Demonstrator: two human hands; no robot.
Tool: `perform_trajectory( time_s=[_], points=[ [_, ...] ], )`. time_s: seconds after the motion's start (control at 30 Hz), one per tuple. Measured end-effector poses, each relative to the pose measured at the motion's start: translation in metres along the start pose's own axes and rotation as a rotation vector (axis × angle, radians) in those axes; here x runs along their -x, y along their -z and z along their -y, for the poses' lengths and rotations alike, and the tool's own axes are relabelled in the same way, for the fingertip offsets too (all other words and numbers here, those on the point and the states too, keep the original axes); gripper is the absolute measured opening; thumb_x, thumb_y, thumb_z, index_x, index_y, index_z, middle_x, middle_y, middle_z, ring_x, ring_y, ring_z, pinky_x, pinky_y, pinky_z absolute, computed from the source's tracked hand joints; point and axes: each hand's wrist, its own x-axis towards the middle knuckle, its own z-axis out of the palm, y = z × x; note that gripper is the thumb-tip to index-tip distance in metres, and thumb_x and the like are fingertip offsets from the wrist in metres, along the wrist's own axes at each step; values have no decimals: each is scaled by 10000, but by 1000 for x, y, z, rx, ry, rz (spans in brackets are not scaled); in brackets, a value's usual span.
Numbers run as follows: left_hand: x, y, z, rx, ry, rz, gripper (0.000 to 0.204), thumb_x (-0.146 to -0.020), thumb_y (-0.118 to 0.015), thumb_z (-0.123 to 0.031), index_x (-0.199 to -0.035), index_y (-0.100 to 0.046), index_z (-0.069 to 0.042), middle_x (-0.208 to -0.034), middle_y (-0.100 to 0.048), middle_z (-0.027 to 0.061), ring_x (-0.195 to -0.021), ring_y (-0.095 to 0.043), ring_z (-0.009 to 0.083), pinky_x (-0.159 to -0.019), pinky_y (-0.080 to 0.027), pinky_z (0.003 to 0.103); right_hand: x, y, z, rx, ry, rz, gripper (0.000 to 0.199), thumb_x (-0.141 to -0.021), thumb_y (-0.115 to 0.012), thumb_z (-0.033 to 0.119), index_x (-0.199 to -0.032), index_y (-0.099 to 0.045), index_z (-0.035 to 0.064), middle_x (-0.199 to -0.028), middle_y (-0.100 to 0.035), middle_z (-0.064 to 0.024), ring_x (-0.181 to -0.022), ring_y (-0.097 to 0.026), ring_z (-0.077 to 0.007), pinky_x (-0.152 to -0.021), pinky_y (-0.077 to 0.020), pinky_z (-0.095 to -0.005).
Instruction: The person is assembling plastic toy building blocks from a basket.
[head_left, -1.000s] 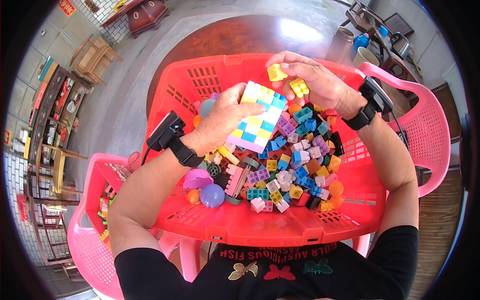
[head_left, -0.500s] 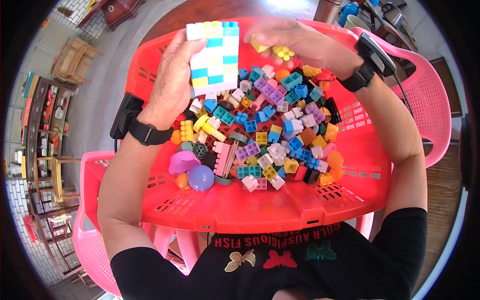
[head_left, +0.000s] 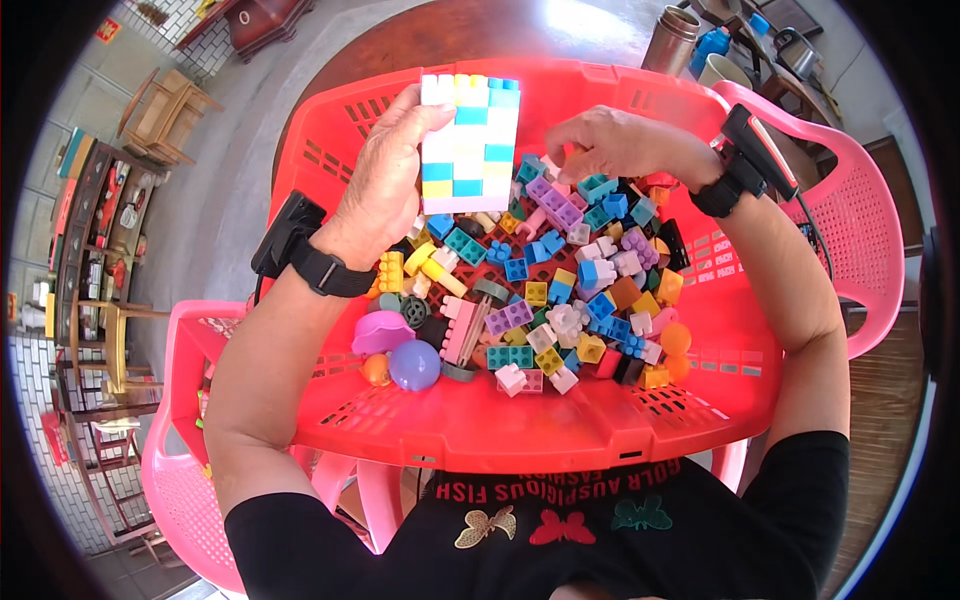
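Observation:
My left hand [head_left: 382,172] grips a flat wall of stacked building bricks [head_left: 468,160], white, yellow and blue with a pale lilac bottom row. The wall stands upright over the left part of a red plastic basket [head_left: 400,425], studs on top. My right hand [head_left: 632,145] hangs over the far right of the loose bricks, its fingers curled downward. Whatever those fingers hold is hidden; a bit of orange shows by the fingertips. Closest to it are a lilac brick [head_left: 552,200] and a teal brick [head_left: 597,187].
Loose bricks of many colours fill the basket, with a violet ball [head_left: 415,365], orange balls [head_left: 676,339] and a purple toy bowl [head_left: 382,332]. Pink chairs [head_left: 850,215] flank it. Behind stands a brown round table [head_left: 400,45] with a metal flask [head_left: 670,40] beyond its right edge.
My left hand and the brick wall have shifted right and lower in view. My right hand has come down toward the pile, and the yellow bricks seen in it no longer show.

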Motion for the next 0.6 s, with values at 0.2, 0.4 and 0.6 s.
perform_trajectory(
  time_s=[0.2, 0.4, 0.6],
  points=[
    [-2, 2, -1, -16, 11, 23, 291, -912, -494, -172, -1161, -526, -23, -1064, -614, 83, -952, -623, 160, -824, -523, 303, 6, -8, -30, 292, -64, 134, 192, -807, -543, 220, -893, -601, 58, -808, -608, -125, -778, -595, -316, -692, -467, -417],
    [-3, 1, 0, 3, 29, 0, 295, -911, -498, -182, -1153, -531, -17, -1080, -608, 85, -983, -604, 158, -857, -502, 306, -1, -10, -44, 472, -161, 183, 306, -819, -441, 227, -888, -624, -9, -832, -633, -161, -791, -605, -331, -681, -486, -444],
    [-2, 9, 0, 7, 21, -15, 297, -909, -507, -184, -1156, -536, -22, -1080, -606, 78, -991, -593, 150, -872, -485, 298, 8, 1, -5, 491, -274, 147, 327, -795, -532, 298, -895, -652, 11, -859, -644, -146, -846, -610, -330, -696, -496, -442]
  ],
)
